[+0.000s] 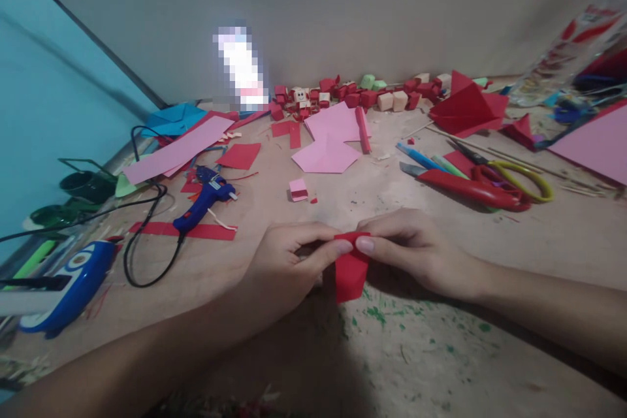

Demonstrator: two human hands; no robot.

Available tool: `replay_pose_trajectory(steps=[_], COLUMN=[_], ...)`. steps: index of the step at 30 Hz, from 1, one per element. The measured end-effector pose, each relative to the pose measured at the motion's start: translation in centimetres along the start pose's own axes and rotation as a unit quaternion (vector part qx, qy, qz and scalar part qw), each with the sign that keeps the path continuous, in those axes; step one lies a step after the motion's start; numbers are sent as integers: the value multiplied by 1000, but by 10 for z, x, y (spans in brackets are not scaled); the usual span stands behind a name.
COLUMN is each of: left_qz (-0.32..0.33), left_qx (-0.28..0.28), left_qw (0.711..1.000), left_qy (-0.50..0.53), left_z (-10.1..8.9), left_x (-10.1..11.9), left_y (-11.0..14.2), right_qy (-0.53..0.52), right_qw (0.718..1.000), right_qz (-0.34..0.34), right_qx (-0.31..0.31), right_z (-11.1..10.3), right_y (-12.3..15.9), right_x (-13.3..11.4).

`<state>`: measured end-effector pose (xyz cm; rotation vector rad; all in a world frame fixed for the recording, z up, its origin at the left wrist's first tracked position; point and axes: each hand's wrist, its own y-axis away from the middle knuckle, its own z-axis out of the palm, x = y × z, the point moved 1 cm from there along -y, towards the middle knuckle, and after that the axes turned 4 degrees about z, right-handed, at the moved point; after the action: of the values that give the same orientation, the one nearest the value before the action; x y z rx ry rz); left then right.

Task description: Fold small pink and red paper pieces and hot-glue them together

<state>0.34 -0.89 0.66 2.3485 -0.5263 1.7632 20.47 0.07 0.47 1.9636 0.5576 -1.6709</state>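
Note:
Between both hands is a small strip of red paper (351, 277), its upper edge bent over and its lower part hanging toward me. My left hand (298, 253) pinches the top left of the strip with thumb and forefinger. From the other side my right hand (409, 245) pinches the top right, the two thumb tips nearly meeting. Just beyond the hands lies a little pink folded paper box (298, 190) with a dark red inside, a tiny red scrap beside it.
A blue glue gun (203, 202) with a black cord lies left, near a blue-and-white tape dispenser (73, 287). Right are a red utility knife (470, 188) and yellow-handled scissors (526, 181). Pink paper (328, 147) and several small paper cubes (386, 101) are at the back.

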Motion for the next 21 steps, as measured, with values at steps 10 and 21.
replay_pose_trajectory(steps=[10,21], left_qz=[25,18], left_qx=[-16,6], left_qw=[998,1000], left_qy=[-46,-12], left_z=[-1,1], left_x=[2,-1], left_y=[0,-1], right_qy=[-46,17], right_qw=[999,998], right_qz=[24,59], right_qx=[16,0], right_z=[1,2], right_y=[1,0], right_x=[3,-4])
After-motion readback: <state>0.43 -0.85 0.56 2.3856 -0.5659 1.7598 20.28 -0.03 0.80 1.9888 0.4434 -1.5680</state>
